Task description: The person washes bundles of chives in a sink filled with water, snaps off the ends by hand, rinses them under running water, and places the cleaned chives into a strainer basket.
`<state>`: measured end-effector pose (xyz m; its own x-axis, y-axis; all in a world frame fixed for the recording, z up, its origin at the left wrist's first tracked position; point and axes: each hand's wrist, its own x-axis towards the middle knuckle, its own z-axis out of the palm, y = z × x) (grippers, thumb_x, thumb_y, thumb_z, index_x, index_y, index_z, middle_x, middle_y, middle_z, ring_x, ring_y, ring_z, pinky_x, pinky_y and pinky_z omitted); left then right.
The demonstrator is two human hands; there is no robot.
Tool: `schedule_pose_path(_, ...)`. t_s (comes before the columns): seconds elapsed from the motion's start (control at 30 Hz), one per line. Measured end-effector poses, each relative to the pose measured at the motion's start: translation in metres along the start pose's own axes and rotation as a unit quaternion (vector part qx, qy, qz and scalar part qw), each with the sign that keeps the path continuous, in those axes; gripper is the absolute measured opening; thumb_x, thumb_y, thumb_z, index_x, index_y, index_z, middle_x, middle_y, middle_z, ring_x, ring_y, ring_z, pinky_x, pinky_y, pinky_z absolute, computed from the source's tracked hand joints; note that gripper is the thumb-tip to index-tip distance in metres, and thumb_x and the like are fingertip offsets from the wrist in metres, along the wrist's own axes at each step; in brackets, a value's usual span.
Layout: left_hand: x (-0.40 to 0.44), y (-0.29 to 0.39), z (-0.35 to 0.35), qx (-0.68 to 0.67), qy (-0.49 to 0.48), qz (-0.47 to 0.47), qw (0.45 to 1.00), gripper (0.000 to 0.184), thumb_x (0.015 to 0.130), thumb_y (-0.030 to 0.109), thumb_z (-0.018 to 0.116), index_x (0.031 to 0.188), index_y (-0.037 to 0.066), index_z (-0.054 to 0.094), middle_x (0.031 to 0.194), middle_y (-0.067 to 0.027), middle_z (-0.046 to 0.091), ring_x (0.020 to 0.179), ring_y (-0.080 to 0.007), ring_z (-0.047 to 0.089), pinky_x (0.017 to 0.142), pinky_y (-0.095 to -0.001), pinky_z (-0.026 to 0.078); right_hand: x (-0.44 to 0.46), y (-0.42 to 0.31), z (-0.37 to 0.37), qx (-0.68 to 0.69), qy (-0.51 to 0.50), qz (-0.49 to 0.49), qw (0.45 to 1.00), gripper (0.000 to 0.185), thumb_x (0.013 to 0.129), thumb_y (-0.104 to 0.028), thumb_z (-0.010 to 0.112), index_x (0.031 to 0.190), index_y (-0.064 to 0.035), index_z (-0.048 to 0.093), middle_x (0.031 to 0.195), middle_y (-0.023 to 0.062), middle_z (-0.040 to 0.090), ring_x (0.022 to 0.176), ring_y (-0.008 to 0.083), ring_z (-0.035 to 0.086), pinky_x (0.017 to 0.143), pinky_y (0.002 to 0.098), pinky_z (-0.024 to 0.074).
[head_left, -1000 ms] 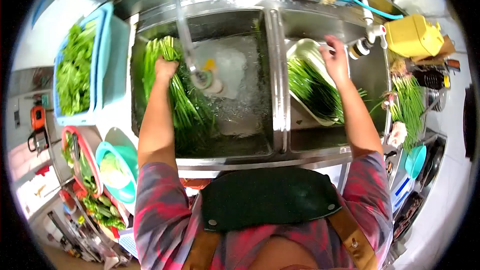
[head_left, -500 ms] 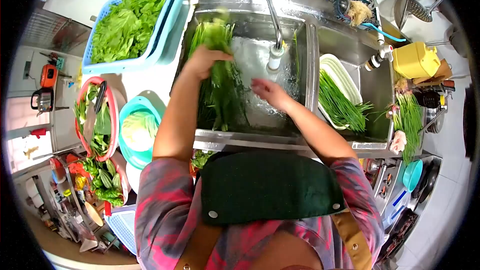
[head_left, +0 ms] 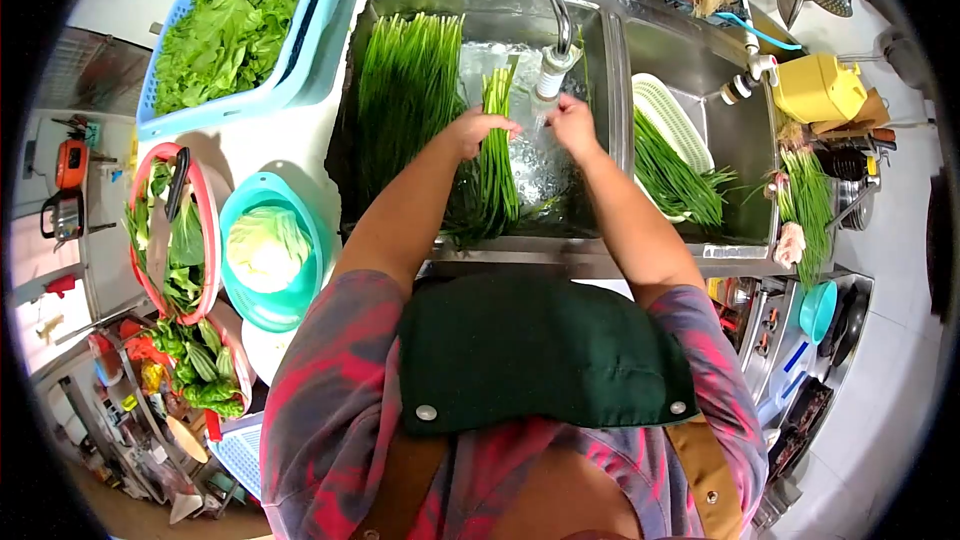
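My left hand is closed round a bunch of chives, held upright over the left sink basin with the pale stem ends toward the faucet. Just right of it, my right hand is beside the faucet's white spout, its fingers curled together; whether anything is in them is hidden. Water runs from the spout into the left sink basin. A large pile of chives lies along that basin's left side, stem ends at the back.
In the right basin, more chives lie in a white strainer basket. Lettuce fills a blue basket on the left counter, near a cabbage in a teal colander. A yellow jug stands at right.
My left hand has moved right with a smaller bunch, leaving the pile lying at left. My right hand has moved up to the spout, its fingers now curled. The view has shifted slightly.
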<state>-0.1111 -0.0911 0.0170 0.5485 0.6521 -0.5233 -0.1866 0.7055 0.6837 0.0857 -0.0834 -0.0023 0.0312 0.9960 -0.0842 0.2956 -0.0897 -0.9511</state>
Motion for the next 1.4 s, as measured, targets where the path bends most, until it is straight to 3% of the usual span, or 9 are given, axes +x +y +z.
schedule_pose_path(0.2, -0.004, 0.009, -0.006, 0.027, 0.009, -0.012, 1.000, 0.011, 0.070, 0.007, 0.063, 0.078, 0.005, 0.056, 0.071, -0.0057, 0.058, 0.069, -0.0153, 0.056, 0.064, -0.0282, 0.044, 0.029, -0.034, -0.060, -0.232, 0.202, -0.016, 0.951, 0.020, 0.078, -0.022, 0.058, 0.083, -0.0041, 0.063, 0.066, 0.0114, 0.061, 0.058, 0.0205, 0.058, 0.058, 0.0311, 0.0450)
schedule_pose_path(0.37, -0.005, 0.005, -0.011, -0.039, 0.023, 0.038, 0.998, 0.030, 0.075, 0.012, 0.061, 0.102, 0.007, 0.048, 0.083, -0.0076, 0.056, 0.076, -0.0174, 0.056, 0.063, -0.0318, 0.045, 0.015, -0.065, -0.049, -0.562, 0.058, -0.098, 0.819, 0.051, 0.073, -0.026, 0.060, 0.118, -0.0098, 0.045, 0.121, 0.0123, 0.046, 0.112, 0.0303, 0.040, 0.090, 0.0355, 0.0370)
schedule_pose_path(0.5, 0.012, 0.001, -0.010, -0.236, -0.172, -0.027, 0.956, 0.034, 0.078, 0.017, 0.058, 0.107, 0.004, 0.047, 0.090, -0.0076, 0.058, 0.082, -0.0204, 0.057, 0.072, -0.0339, 0.046, 0.014, -0.048, 0.017, 0.003, -0.071, 0.047, 0.996, 0.044, 0.070, -0.037, 0.066, 0.100, -0.0056, 0.059, 0.088, 0.0106, 0.062, 0.078, 0.0197, 0.058, 0.070, 0.0313, 0.0455)
schedule_pose_path(0.73, -0.008, 0.011, -0.006, -0.087, 0.117, 0.039, 0.989, 0.031, 0.069, 0.007, 0.064, 0.099, 0.002, 0.056, 0.090, -0.0081, 0.060, 0.082, -0.0176, 0.056, 0.074, -0.0297, 0.041, 0.013, -0.050, 0.020, 0.162, -0.093, 0.216, 0.958, 0.034, 0.071, -0.018, 0.068, 0.101, -0.0062, 0.055, 0.077, 0.0025, 0.057, 0.058, 0.0087, 0.050, 0.045, 0.0223, 0.0385)
schedule_pose_path(0.93, 0.011, 0.000, -0.012, 0.131, 0.005, 0.135, 0.982, 0.030, 0.068, 0.004, 0.064, 0.097, 0.003, 0.056, 0.087, -0.0047, 0.060, 0.076, -0.0149, 0.055, 0.072, -0.0286, 0.042, 0.018, -0.037, 0.040, 0.369, -0.028, 0.238, 0.898, 0.016, 0.074, -0.013, 0.062, 0.087, -0.0077, 0.055, 0.070, 0.0038, 0.057, 0.052, 0.0142, 0.049, 0.043, 0.0279, 0.0370)
schedule_pose_path(1.1, 0.000, 0.013, -0.017, 0.073, 0.099, 0.104, 0.987, 0.032, 0.061, 0.006, 0.068, 0.091, 0.000, 0.057, 0.086, -0.0083, 0.060, 0.074, -0.0188, 0.056, 0.072, -0.0315, 0.042, 0.016, -0.054, 0.013, 0.337, -0.021, 0.235, 0.911, 0.028, 0.076, -0.022, 0.059, 0.102, -0.0111, 0.055, 0.084, 0.0087, 0.057, 0.082, 0.0212, 0.054, 0.067, 0.0365, 0.0447)
schedule_pose_path(1.2, -0.007, 0.013, -0.022, 0.006, 0.109, 0.067, 0.992, 0.033, 0.062, 0.008, 0.070, 0.091, 0.000, 0.057, 0.087, -0.0089, 0.060, 0.076, -0.0194, 0.056, 0.073, -0.0318, 0.042, 0.016, -0.035, 0.001, -0.433, 0.178, 0.067, 0.881, 0.044, 0.072, -0.031, 0.063, 0.109, -0.0098, 0.052, 0.093, 0.0100, 0.057, 0.095, 0.0221, 0.051, 0.076, 0.0387, 0.0426)
schedule_pose_path(1.23, -0.003, 0.010, -0.024, 0.012, 0.110, 0.086, 0.990, 0.032, 0.063, 0.008, 0.070, 0.092, 0.000, 0.057, 0.087, -0.0082, 0.060, 0.077, -0.0187, 0.056, 0.072, -0.0316, 0.042, 0.015, -0.028, -0.002, -0.443, 0.235, -0.060, 0.863, 0.056, 0.067, -0.036, 0.068, 0.111, -0.0077, 0.050, 0.098, 0.0119, 0.056, 0.096, 0.0231, 0.051, 0.075, 0.0395, 0.0429)
schedule_pose_path(1.4, -0.016, 0.018, 0.007, 0.006, 0.046, 0.082, 0.996, 0.029, 0.072, 0.012, 0.064, 0.097, 0.001, 0.056, 0.087, -0.0056, 0.061, 0.077, -0.0145, 0.056, 0.068, -0.0275, 0.042, -0.005, -0.042, 0.021, 0.094, -0.139, 0.191, 0.967, 0.027, 0.078, -0.029, 0.061, 0.091, -0.0067, 0.056, 0.073, 0.0022, 0.054, 0.063, 0.0116, 0.049, 0.056, 0.0264, 0.0443)
